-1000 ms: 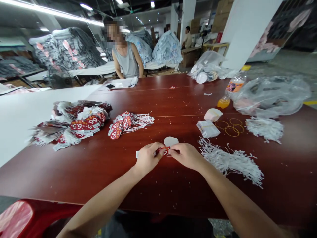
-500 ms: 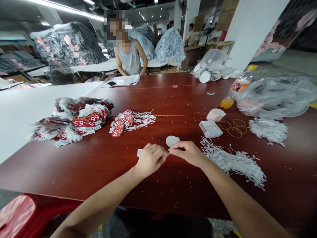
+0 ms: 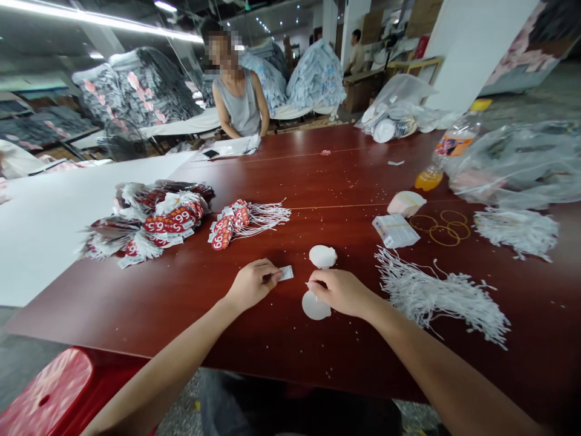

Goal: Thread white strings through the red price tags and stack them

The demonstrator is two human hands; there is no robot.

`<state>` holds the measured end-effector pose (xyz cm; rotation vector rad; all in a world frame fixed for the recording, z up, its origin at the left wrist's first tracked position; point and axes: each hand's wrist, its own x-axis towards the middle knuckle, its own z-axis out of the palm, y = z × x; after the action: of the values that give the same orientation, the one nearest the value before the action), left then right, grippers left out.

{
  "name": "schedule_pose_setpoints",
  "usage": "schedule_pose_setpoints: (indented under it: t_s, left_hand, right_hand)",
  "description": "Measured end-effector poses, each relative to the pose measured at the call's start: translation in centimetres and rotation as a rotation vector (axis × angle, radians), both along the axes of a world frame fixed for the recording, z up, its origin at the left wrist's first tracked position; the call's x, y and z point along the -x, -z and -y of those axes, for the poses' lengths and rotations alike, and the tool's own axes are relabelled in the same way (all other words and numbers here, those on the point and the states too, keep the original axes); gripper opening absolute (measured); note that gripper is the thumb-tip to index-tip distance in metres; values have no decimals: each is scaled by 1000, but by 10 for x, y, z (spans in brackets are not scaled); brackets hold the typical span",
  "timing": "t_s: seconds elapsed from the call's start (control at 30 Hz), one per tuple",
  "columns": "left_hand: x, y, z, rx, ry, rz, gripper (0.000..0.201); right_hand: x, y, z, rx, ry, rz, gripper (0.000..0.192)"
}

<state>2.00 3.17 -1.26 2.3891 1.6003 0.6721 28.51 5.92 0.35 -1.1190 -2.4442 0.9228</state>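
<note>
My left hand (image 3: 255,284) is closed in a pinch at the left end of a small white printed label (image 3: 286,274), low over the table. My right hand (image 3: 339,290) pinches a thin white string, whose pale end pokes out at the fingertips. Just below those fingers is a white round tag (image 3: 316,306); whether it hangs from the string or lies on the wood I cannot tell. Beyond the right fingertips lies a small pile of white round tags (image 3: 322,257). A bundle of white strings (image 3: 445,297) spreads out to the right of my right hand.
Red hang tags with strings (image 3: 231,224) and a bigger heap of them (image 3: 158,221) lie left on the table (image 3: 209,321). Rightward are a banded label stack (image 3: 396,231), rubber bands (image 3: 443,235), a bottle (image 3: 429,180) and plastic bags (image 3: 512,169). A person (image 3: 240,100) is across the table.
My hands, together half a second ago, have moved apart, the left one leftward to the small label. A round tag now shows beneath my right hand. The camera view has shifted slightly.
</note>
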Motion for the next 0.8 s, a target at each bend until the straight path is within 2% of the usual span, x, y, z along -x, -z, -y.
schedule_pose_setpoints:
  t_s: [0.1,0.17,0.23,0.3,0.4,0.5,0.57,0.67,0.73,0.8]
  left_hand:
    - [-15,-9,-3,-133,-106,-168,5]
    - [-25,-17,-6,-249,-149,-204,5]
    - [-34,-23,-7,-305,-148,-124,5]
    - [-43,-24,-4,-277,-131,14,6]
    - [-55,-20,4,-204,-89,192,3]
    - [-61,-14,10,-239,-16,272,2]
    - [-62,-12,11,-284,31,269,5]
    - [-60,-13,10,-332,93,236,7]
    - [-58,-14,9,-328,119,251,8]
    - [-57,-15,10,-308,128,254,7]
  right_hand:
    - [0,1,-2,19,25,-46,17]
    - [1,0,-1,12,43,-85,14]
    - [1,-2,-1,-20,64,-124,13]
    - [1,-5,0,-80,93,-159,12]
    - [0,-8,0,-162,145,-185,11]
    - [1,-8,1,-183,174,-199,13]
    - [2,-8,1,-138,178,-233,15]
    - [3,-7,1,11,203,-295,20]
    - [2,-10,-1,80,241,-296,25]
    - [-2,-16,-4,142,209,-291,28]
